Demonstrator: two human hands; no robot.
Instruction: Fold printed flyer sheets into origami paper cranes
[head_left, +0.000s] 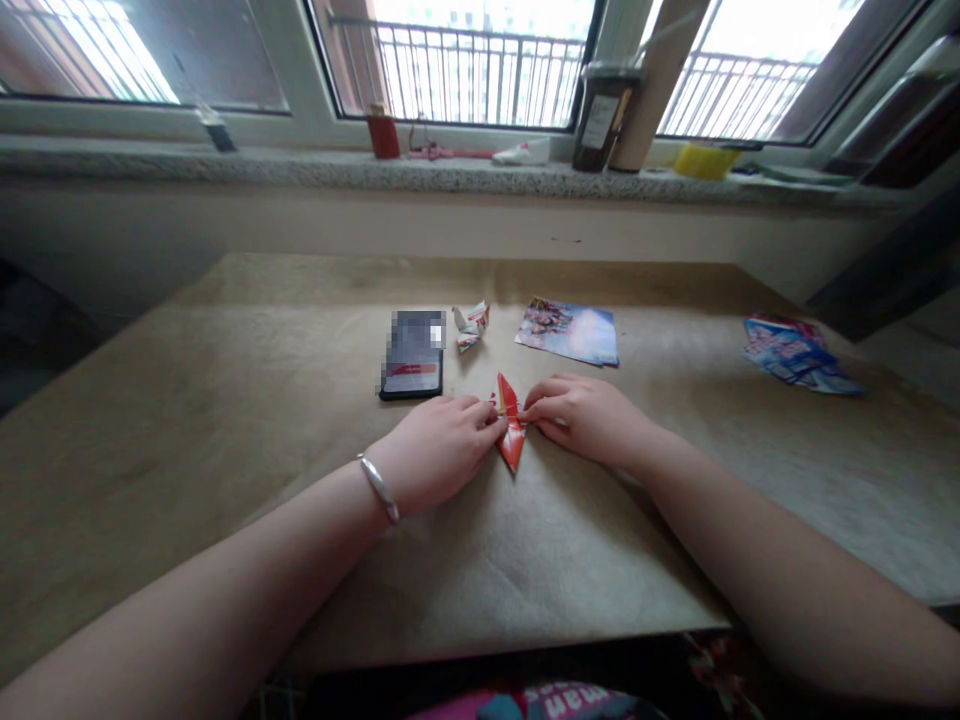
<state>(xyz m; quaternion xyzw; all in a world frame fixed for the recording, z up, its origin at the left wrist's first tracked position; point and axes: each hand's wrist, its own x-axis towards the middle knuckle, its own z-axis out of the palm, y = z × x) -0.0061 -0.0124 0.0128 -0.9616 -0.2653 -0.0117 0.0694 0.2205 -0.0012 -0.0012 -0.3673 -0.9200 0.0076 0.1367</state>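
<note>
A red folded paper piece (513,443), a narrow diamond with pointed ends, lies on the table between my hands. My left hand (450,445), with a silver bangle at its wrist, has its fingers pressed on the paper's left side. From the right, my right hand (581,415) pinches the paper's other edge with thumb and fingertips. Just beyond them stands a small white-and-red folded paper figure (472,324). A phone (412,355) lies to its left, its screen partly blurred out. Right of the figure is a printed paper sheet (574,332) with a blue and pink picture.
The brown-covered table (225,430) reaches to the wall under the window. Several blue printed papers (799,355) lie at the far right. On the stone sill (300,170) stand a red container (383,133), a dark lidded jar (598,120) and a yellow item (705,160).
</note>
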